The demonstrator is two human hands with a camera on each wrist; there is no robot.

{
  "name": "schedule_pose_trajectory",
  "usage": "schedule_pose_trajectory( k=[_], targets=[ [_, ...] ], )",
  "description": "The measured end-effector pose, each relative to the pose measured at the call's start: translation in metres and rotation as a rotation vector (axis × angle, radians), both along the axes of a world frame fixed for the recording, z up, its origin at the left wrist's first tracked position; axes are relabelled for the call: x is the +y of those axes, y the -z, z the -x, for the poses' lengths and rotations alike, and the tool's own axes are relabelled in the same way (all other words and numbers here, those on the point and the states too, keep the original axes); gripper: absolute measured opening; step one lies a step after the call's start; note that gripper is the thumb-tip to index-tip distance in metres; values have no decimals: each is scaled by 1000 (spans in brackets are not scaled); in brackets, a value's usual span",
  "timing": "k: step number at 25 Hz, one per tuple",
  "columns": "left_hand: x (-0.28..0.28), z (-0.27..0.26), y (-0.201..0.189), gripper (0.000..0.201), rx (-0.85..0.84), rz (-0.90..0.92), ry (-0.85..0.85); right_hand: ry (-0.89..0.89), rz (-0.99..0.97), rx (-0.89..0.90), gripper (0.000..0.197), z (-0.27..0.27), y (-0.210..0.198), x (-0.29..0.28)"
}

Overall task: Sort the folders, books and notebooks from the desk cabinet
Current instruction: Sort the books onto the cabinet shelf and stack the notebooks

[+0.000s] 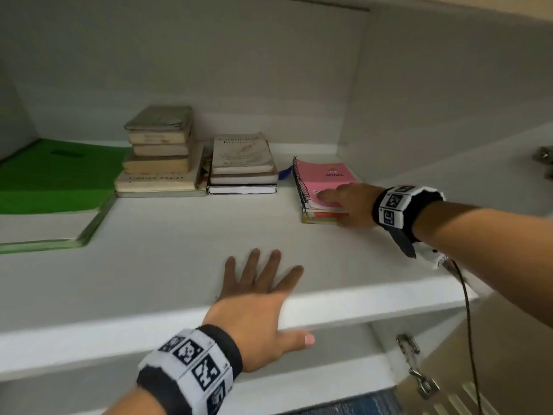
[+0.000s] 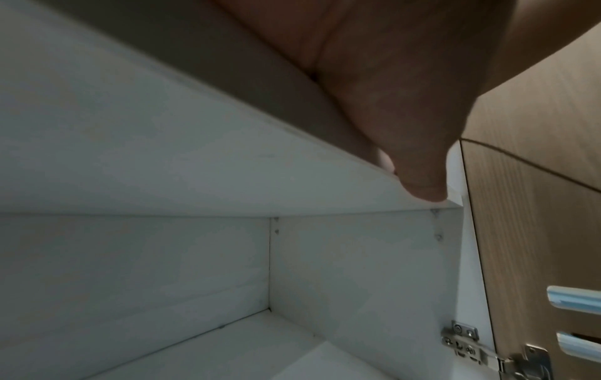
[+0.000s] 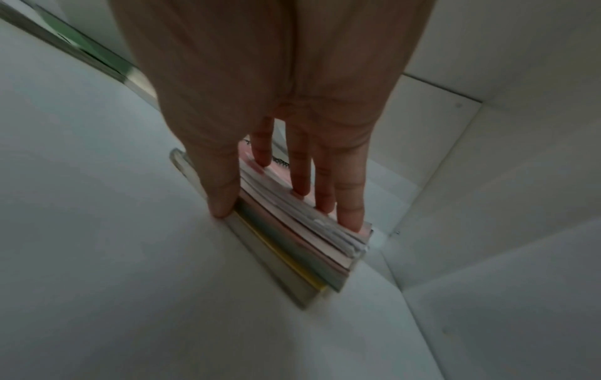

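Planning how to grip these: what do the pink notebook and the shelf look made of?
Pink notebook: matte card cover, dark wire spiral binding, paper pages showing at the edge. Shelf: smooth white, probably laminated board; core unseen.

The white shelf (image 1: 167,250) carries a green folder (image 1: 51,178) leftmost, two book stacks (image 1: 161,157) beside it, and notebooks (image 1: 323,187) rightmost.

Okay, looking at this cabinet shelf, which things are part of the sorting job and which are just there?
Part of the job:
pink notebook, gripped with the stack under it by the right hand
tall book stack
short book stack
green folder

Just there:
shelf, with the left hand flat on its edge
door hinge
blue item behind the notebook, unclear what
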State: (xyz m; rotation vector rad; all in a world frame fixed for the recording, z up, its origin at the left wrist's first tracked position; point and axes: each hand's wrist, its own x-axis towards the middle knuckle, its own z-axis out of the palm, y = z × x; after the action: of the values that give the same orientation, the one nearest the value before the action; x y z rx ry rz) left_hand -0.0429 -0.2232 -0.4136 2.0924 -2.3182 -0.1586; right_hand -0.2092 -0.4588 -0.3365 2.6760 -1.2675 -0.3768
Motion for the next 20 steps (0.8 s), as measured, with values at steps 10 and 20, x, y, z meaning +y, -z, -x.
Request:
schedule_pose_trajectory(
  k=[10,20],
  targets=[
    [-18,-6,33,42,-28,183,-31,-2,39,-1,68,-44,4,-117],
    [-20,-10,32,69,-90,137,15,56,68,58,67,-60,5,-141]
  ],
)
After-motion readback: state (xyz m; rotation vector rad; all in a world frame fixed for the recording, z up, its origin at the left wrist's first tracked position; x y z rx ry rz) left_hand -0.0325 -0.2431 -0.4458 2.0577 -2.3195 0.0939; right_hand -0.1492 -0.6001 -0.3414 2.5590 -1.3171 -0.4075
